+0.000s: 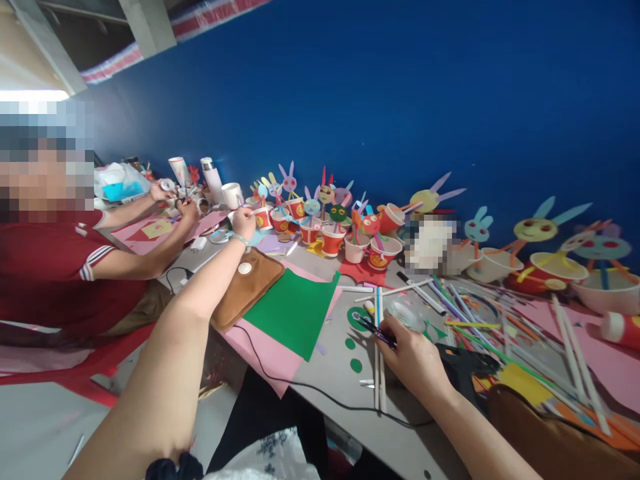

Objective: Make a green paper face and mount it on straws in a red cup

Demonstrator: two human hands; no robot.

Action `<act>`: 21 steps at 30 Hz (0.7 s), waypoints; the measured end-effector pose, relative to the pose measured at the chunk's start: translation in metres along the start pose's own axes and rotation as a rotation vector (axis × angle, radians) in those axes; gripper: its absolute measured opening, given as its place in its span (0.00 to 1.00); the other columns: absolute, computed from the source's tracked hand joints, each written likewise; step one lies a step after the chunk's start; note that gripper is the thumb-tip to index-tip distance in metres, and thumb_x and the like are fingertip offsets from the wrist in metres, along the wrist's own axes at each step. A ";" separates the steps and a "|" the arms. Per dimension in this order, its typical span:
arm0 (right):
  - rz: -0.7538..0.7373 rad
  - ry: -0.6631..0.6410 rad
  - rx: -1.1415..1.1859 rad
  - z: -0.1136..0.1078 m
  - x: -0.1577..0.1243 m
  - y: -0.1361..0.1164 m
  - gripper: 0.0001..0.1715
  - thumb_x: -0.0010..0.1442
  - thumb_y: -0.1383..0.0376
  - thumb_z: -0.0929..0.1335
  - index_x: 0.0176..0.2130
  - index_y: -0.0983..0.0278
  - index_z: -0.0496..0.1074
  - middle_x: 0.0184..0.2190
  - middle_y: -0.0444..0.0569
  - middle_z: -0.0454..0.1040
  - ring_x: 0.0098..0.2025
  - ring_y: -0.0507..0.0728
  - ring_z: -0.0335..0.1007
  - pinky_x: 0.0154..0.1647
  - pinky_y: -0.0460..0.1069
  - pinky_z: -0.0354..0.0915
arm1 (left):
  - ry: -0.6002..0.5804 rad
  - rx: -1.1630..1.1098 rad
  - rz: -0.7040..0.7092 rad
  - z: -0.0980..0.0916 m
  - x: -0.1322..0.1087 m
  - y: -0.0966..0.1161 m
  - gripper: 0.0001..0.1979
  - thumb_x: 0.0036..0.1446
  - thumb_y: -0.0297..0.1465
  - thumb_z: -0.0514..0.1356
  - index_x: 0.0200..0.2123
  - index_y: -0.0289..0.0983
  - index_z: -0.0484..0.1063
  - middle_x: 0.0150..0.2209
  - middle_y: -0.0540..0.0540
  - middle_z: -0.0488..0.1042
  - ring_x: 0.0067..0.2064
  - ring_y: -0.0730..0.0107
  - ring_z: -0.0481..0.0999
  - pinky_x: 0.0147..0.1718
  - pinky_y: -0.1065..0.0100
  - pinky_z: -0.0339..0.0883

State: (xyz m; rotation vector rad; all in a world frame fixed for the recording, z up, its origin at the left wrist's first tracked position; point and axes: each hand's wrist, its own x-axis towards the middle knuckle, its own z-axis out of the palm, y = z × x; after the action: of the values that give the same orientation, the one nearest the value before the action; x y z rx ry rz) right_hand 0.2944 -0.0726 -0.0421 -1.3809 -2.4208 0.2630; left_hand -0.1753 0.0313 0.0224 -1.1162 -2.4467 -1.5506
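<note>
My left hand (243, 223) reaches out to the far side of the table, just right of a white mug (231, 195). Its fingers are pressed together; what they hold, if anything, is too small to make out. In my right hand (407, 353) are dark scissors (376, 331), pointing left over a green paper disc (356, 317). Two smaller green discs (356, 365) lie to its left. Green paper (293, 313) rests on pink paper (270, 370) between my arms, beside a brown pouch (250, 283). Pale paper straws (383, 393) run under my right hand.
Paper cups (333, 240) with paper rabbit figures line the blue wall (360, 100). Straws, markers and paper scraps crowd the right side, near a black glue gun (463, 370). A black cable (320, 388) crosses the front. A person (55, 267) works at the left.
</note>
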 end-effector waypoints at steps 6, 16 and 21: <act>-0.042 0.038 -0.013 0.002 -0.001 0.001 0.06 0.57 0.60 0.65 0.35 0.59 0.67 0.24 0.45 0.78 0.25 0.60 0.75 0.24 0.49 0.59 | 0.082 0.166 0.069 -0.018 0.055 -0.001 0.14 0.55 0.21 0.57 0.45 0.34 0.71 0.57 0.35 0.68 0.60 0.51 0.65 0.60 0.54 0.56; -0.041 0.021 -0.008 0.001 -0.004 0.001 0.06 0.58 0.64 0.64 0.37 0.59 0.69 0.27 0.46 0.80 0.25 0.57 0.77 0.24 0.47 0.63 | -0.081 0.898 0.154 -0.017 0.127 -0.001 0.18 0.62 0.22 0.51 0.53 0.34 0.70 0.55 0.39 0.71 0.53 0.58 0.72 0.53 0.57 0.60; -0.024 0.001 0.015 -0.004 -0.004 -0.002 0.06 0.60 0.66 0.62 0.37 0.60 0.68 0.27 0.46 0.79 0.25 0.56 0.75 0.25 0.47 0.62 | -0.148 0.968 0.107 -0.016 0.142 0.002 0.14 0.62 0.26 0.50 0.44 0.29 0.73 0.51 0.36 0.74 0.54 0.55 0.71 0.54 0.55 0.59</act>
State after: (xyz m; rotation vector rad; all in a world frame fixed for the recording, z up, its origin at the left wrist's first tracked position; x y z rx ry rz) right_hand 0.2963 -0.0770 -0.0388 -1.3441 -2.4289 0.2736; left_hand -0.2847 0.0972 0.0876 -1.1012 -2.6083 -0.1358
